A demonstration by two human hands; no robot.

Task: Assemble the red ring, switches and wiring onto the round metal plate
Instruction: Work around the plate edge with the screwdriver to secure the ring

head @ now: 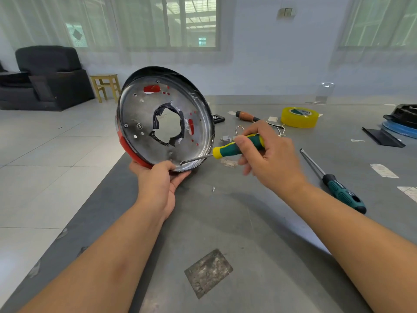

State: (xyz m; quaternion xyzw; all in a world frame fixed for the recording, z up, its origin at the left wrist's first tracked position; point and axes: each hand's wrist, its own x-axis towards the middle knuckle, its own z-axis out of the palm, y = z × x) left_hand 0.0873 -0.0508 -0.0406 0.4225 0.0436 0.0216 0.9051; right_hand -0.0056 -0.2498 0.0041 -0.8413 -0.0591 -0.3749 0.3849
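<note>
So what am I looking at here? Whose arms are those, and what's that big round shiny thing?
The camera sits on a person's head, so you see their own two arms from above. The left hand holds up the round metal plate, tilted on its edge, with the red ring behind it. The right hand holds a green and yellow screwdriver, its tip at the plate's bottom rim. On the grey table lie another screwdriver, yellow tape, wires and a small grey switch.

Head view; faces forward and down; table (248, 222) near.
</note>
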